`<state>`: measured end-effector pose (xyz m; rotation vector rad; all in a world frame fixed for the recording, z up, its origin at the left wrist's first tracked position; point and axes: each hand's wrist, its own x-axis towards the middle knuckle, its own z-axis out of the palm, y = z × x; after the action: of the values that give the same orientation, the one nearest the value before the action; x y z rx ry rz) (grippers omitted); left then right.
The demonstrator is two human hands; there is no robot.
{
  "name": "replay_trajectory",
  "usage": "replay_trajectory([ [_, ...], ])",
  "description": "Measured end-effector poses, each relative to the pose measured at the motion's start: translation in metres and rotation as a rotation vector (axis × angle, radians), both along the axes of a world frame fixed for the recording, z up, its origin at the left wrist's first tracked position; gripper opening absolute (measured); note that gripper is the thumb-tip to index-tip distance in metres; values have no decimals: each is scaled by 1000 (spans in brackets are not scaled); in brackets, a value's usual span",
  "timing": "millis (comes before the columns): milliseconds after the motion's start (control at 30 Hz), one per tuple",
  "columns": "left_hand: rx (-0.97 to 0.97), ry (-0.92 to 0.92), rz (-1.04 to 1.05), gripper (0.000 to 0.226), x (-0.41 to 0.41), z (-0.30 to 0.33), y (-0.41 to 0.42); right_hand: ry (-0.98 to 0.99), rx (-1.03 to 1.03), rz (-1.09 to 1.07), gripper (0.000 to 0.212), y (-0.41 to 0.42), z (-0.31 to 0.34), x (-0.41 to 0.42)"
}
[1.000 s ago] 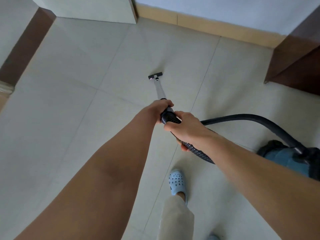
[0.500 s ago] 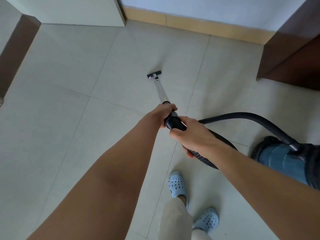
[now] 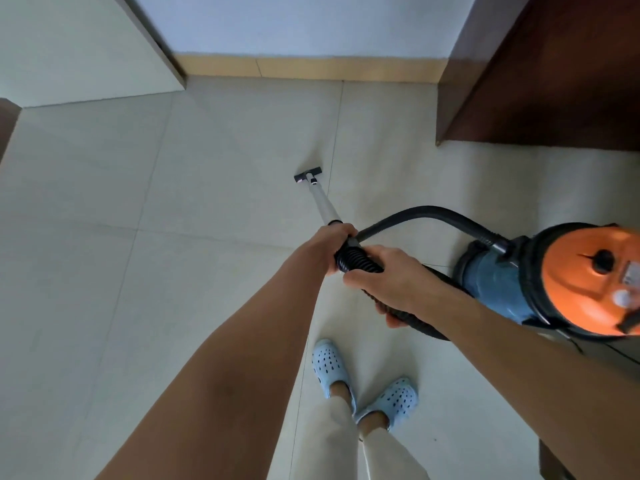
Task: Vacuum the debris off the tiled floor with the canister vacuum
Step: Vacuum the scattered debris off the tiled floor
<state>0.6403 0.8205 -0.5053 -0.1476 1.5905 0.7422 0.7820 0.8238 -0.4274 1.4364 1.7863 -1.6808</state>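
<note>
Canister vacuum [image 3: 540, 278] now nearer, orange top in view beside right arm; both clogs [image 3: 363, 382] visible; floor nozzle [image 3: 308, 175] sits closer to the skirting [image 3: 311, 67]

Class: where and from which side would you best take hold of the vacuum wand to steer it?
Grip the wand at its near upper end and the ribbed hose cuff, coming from above, as the left hand and right hand do; it slopes up towards the person from the nozzle.
</note>
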Motion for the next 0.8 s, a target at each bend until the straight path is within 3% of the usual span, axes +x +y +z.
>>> replay_trajectory([
  [267, -5, -2, -38, 14, 93, 0, 23, -81, 136, 104, 34, 26, 16, 95],
  [333, -2, -5, -48, 4, 117, 1, 29, -99, 166, 97, 32, 31, 17, 117],
  [467, 4, -21, -91, 13, 162, 2, 39, -120, 165, 55, 36, 34, 18, 163],
  [667, -8, -18, -126, 6, 212, -12, 52, -84, 171, -3, 41, 38, 9, 215],
  [800, -23, -19, -106, 32, 239, -19, 69, -136, 248, -25, 37, 56, 3, 238],
])
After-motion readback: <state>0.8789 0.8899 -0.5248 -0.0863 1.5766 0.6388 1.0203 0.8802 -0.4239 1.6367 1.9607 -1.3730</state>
